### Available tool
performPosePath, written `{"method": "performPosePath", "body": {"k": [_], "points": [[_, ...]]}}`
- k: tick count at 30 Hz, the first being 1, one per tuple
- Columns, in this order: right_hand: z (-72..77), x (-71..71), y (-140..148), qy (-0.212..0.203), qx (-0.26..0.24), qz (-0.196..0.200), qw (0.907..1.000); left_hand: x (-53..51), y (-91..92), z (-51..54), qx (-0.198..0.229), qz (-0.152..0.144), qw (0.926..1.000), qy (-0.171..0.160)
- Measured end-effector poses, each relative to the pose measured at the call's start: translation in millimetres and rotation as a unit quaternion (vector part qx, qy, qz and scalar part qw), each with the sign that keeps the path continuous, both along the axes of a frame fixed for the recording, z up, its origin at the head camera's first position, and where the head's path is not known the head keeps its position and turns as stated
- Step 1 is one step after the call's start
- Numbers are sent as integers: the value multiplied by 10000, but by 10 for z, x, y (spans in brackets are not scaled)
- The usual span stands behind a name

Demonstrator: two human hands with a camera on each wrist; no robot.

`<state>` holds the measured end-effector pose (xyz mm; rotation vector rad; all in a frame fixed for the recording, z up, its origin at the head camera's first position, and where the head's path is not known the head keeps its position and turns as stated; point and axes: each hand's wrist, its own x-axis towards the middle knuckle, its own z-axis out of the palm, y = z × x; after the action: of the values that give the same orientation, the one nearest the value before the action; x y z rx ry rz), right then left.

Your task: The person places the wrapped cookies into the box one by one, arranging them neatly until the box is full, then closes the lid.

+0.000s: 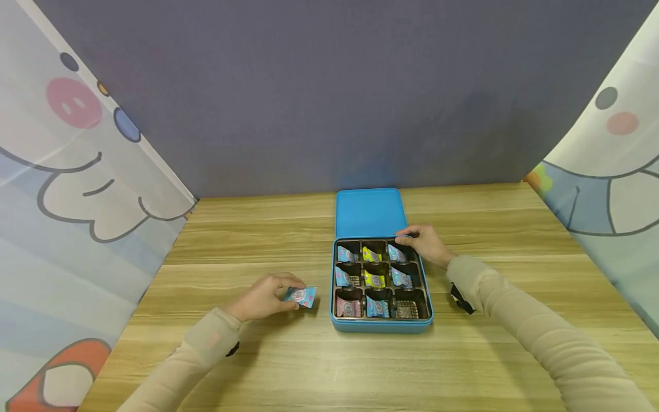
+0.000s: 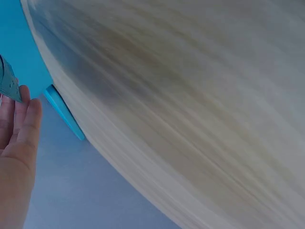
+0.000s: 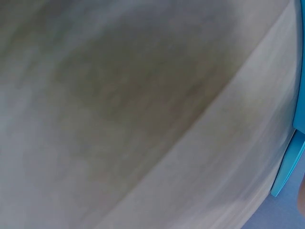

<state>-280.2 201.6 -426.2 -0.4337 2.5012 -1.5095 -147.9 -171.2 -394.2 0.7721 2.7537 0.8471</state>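
Observation:
My left hand [image 1: 265, 296] pinches a blue wrapped candy [image 1: 301, 296] between thumb and fingertips, just left of the tin and above the table. In the left wrist view, part of the candy [image 2: 8, 82] shows at the left edge. A blue tin [image 1: 381, 326] holds a dark divided tray, its lid [image 1: 370, 213] laid back behind it. Blue, yellow and pink wrapped candies sit in its compartments; the near right one shows a bare ribbed floor. At the far right corner, my right hand [image 1: 426, 243] grips the tin's rim with thumb and fingers; its contact is partly hidden.
Beneath everything is a wood-grain table [image 1: 360, 372]. A grey panel [image 1: 329, 103] stands along the far edge. Printed cartoon curtains [image 1: 41, 229] hang on both sides.

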Motion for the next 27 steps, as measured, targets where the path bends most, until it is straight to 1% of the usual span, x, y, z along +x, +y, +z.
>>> {"method": "performPosePath", "body": {"k": [10,17,19,23,27], "points": [[-9,3,4,57,-19,14,10000,5,106,94,-55,79,9999,48],[-18,6,0,81,-10,-37,10000,15,215,162,72,88,9999,41],[-21,-1,0,67,26,-55,10000,18,254,177,123,90,9998,109],[-30,-29,2,119,59,-103,9999,19,346,193,190,67,9989,429],[-34,-35,6,195,82,-113,9997,48,464,204,209,36,9974,684]]}}
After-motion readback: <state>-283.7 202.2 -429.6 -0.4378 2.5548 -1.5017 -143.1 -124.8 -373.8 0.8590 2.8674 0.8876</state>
